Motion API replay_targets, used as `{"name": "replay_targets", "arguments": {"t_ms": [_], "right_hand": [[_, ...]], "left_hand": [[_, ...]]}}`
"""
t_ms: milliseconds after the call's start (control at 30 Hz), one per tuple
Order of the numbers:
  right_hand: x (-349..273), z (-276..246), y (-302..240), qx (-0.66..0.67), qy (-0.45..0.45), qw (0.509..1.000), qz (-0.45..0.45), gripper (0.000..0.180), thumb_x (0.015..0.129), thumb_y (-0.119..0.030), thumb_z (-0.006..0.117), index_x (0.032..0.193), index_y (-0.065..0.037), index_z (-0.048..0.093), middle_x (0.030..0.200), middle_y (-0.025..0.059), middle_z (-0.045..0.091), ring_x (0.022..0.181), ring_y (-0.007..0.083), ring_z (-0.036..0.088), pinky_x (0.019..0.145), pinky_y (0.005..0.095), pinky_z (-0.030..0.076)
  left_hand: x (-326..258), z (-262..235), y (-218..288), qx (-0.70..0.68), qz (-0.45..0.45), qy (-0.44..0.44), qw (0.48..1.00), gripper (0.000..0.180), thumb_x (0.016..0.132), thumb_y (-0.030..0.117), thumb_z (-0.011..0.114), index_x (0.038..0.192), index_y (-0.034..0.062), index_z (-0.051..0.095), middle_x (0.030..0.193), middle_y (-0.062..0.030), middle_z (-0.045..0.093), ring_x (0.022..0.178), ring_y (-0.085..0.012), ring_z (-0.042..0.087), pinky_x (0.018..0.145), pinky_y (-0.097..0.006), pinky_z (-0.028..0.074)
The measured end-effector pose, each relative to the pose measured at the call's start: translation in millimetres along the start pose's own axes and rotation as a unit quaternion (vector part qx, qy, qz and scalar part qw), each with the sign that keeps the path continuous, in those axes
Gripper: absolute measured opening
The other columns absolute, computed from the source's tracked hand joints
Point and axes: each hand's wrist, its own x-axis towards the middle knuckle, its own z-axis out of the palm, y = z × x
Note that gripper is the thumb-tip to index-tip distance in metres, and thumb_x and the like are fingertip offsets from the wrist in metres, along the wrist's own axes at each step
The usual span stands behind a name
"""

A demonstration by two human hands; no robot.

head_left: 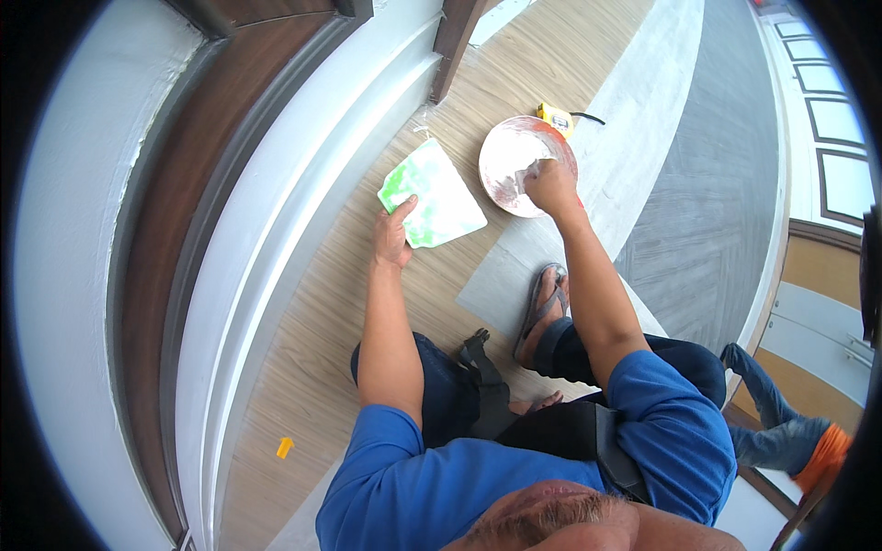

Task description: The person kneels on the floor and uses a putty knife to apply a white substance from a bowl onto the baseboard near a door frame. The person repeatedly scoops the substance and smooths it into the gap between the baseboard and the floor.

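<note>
Above the wood-look floor (312, 367), gripping a white-smeared green board (447, 197) by its near left edge with the left hand (392, 237), thumb on top! Just right of that, clutching a small tool (525, 176), hard to make out, with the right hand (553, 187) over a reddish bowl (553, 134) of white paste. Beyond the rim, spot a yellow tape measure (555, 119), right beside it.

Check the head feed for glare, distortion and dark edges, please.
Head view: the white on the green-and-white board looks nearly washed out, as does some white paste in the bowl; head view: the white trim bows, likely fisheye distortion; head view: the corners fall to black.
</note>
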Motion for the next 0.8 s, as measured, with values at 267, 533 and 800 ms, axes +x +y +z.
{"name": "replay_targets", "arguments": {"t_ms": [267, 533, 800], "right_hand": [[-10, -30, 8, 0.580, -0.026, 0.798, 0.160, 0.024, 0.086, -0.013, 0.071, 0.103, 0.004, 0.067, 0.089, 0.0135, 0.073, 0.067, 0.0187, 0.070, 0.045, 0.0277, 0.044], [-25, -14, -2, 0.769, -0.128, 0.615, 0.122, 0.025, 0.090, -0.007, 0.068, 0.111, 0.002, 0.058, 0.098, 0.0147, 0.070, 0.082, 0.0277, 0.074, 0.051, 0.0305, 0.056], [-36, -11, -22, 0.769, -0.212, 0.603, 0.016, 0.033, 0.094, -0.007, 0.065, 0.125, 0.003, 0.060, 0.107, 0.0125, 0.071, 0.093, 0.0231, 0.071, 0.066, 0.0322, 0.055]], "left_hand": [[-5, 8, 4, -0.013, 0.004, 0.004, 1.000, 0.040, 0.092, 0.013, 0.064, 0.127, -0.0035, 0.056, 0.118, -0.0127, 0.066, 0.105, -0.0247, 0.067, 0.086, -0.040, 0.058], [-3, 3, 4, -0.040, -0.017, -0.007, 0.999, 0.044, 0.092, 0.015, 0.066, 0.130, -0.0022, 0.054, 0.119, -0.0125, 0.065, 0.109, -0.0255, 0.065, 0.090, -0.041, 0.056], [1, -12, -2, -0.093, -0.037, -0.034, 0.994, 0.046, 0.095, 0.017, 0.062, 0.136, -0.0017, 0.049, 0.128, -0.0151, 0.062, 0.117, -0.0296, 0.062, 0.100, -0.046, 0.050]]}}
